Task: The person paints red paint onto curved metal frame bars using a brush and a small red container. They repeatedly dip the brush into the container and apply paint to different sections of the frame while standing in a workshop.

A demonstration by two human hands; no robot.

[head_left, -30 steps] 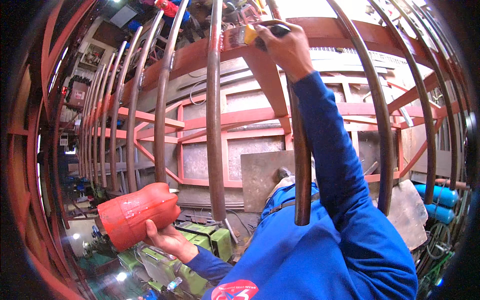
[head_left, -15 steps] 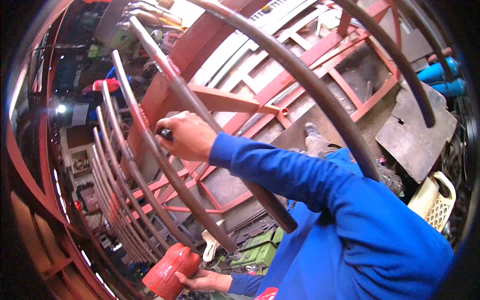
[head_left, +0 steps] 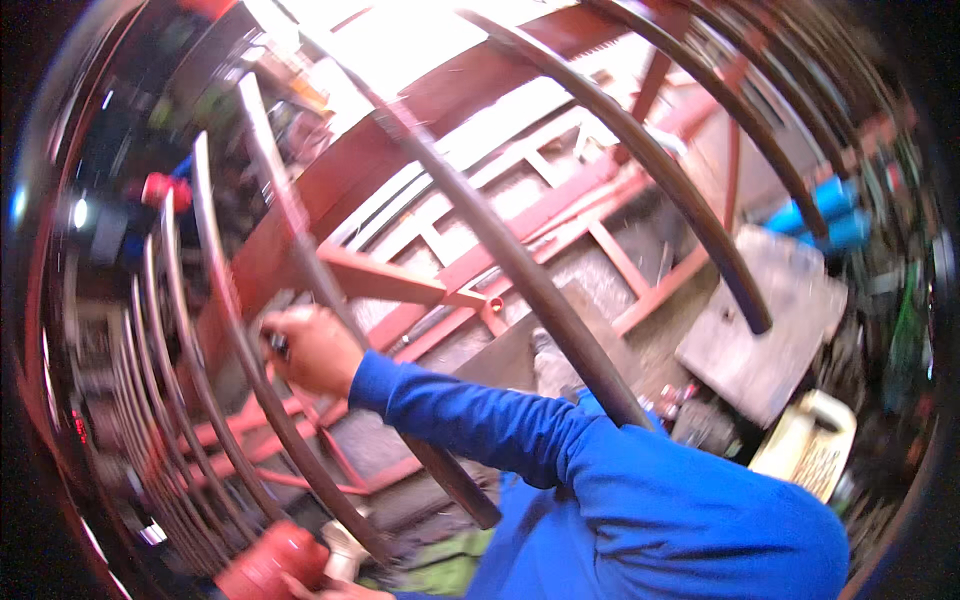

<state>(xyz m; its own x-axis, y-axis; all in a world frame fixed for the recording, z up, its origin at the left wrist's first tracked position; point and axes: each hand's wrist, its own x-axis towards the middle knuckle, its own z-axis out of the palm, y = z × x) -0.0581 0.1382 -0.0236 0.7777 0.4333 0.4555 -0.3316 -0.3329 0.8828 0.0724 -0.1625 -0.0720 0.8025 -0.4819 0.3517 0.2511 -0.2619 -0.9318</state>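
My right hand (head_left: 318, 350) is closed around a small tool with a dark handle end (head_left: 279, 343); its working end is hidden. It is beside a curved brown metal pipe (head_left: 283, 425), whose upper stretch looks reddish. Another pipe (head_left: 312, 262) passes close to the wrist. Low at the left, my left hand (head_left: 335, 590) grips a red container (head_left: 268, 563), blurred and partly cut by the lower edge. Whether the tool touches the pipe I cannot tell.
Several more curved pipes stand in a row along a red-brown beam (head_left: 350, 178). Behind lies a reddish metal frame (head_left: 618, 265). At right are a grey plate (head_left: 765, 320), blue cylinders (head_left: 825, 215) and a cream plastic chair (head_left: 815, 440). Something green (head_left: 445, 565) lies below.
The view has swung, so pipes and frame sit differently in it. Both hands appear lower and further left, the right hand still with its tool, the left still on the red container.
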